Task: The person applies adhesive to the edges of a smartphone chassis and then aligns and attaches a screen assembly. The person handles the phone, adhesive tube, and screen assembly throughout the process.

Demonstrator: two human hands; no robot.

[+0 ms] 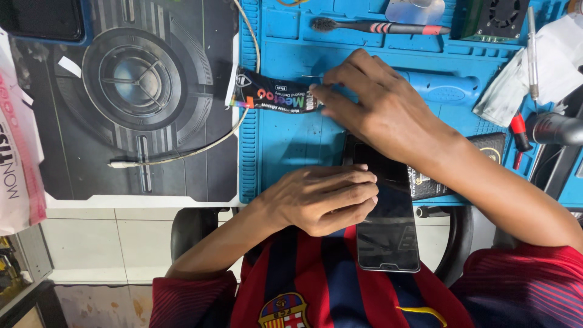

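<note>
My right hand grips the end of a black adhesive tube that lies on the blue work mat; the tube's thin metal nozzle shows by my fingertips. My left hand rests curled on the left edge of a black smartphone, holding it steady. The phone lies screen-up, half on the mat's near edge and half over my lap. A small dark box sits under my right forearm beside the phone.
A black desk mat with a white cable lies at left. A brush, small fan, white cloth, pen-like tool and red-tipped tool crowd the back and right. A pink-and-white bag sits far left.
</note>
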